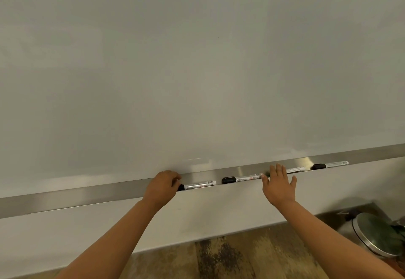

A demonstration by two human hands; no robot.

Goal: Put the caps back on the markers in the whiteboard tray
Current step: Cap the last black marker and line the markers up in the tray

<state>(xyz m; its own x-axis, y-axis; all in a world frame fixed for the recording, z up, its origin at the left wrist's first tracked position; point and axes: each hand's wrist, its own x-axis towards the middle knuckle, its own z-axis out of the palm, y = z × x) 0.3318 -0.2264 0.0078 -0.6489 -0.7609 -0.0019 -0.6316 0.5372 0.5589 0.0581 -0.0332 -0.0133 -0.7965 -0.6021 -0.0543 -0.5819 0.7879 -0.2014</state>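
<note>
Several white markers lie end to end in the long metal tray (87,197) under the whiteboard (197,70). My left hand (162,187) is curled over the black cap end of the leftmost marker (199,185); the cap is mostly hidden under my fingers. The second marker (242,178) carries its black cap. My right hand (279,185) is spread flat with fingers apart, covering the left part of the third marker (295,170). The fourth marker (331,165), black cap on, lies farther right.
A round steel bin (377,235) with a lid stands on the floor at the lower right. Wood-look flooring (230,261) runs below the white wall panel (65,239). The tray extends well to the left and right of the markers.
</note>
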